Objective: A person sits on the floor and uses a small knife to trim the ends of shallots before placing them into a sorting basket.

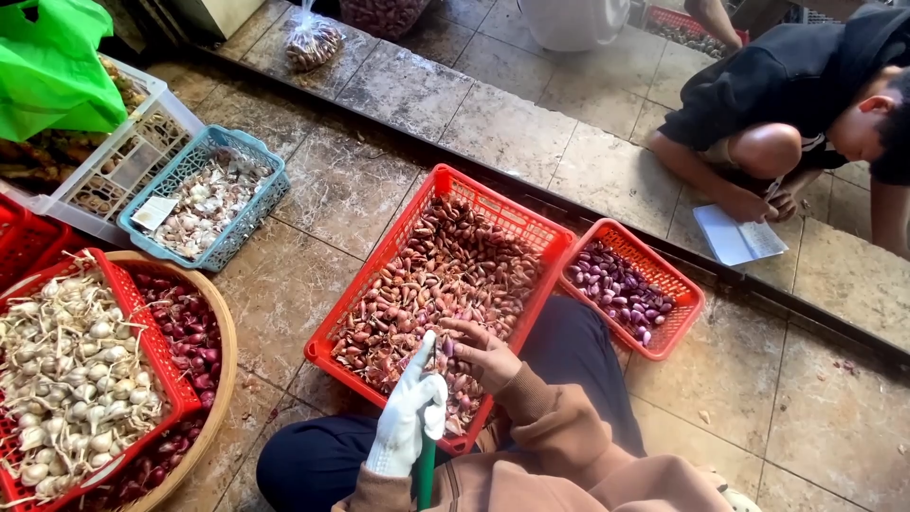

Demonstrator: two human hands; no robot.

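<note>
I sit on a tiled floor with a large red basket (379,261) of unpeeled shallots (445,275) against my knees. My left hand (408,417) wears a white glove and is closed around a green-handled knife (426,469), its tip pointing up over the basket's near edge. Just to its right, my bare right hand (485,356) in a brown sleeve pinches a small shallot (447,348) close to the knife tip, above the pile.
A small red basket (684,322) of purple peeled shallots stands to the right. On the left are a blue basket (270,194) of garlic cloves, a red basket (142,327) of garlic bulbs and a round woven tray (226,374). Another person (787,85) crouches over paper (737,237) at upper right.
</note>
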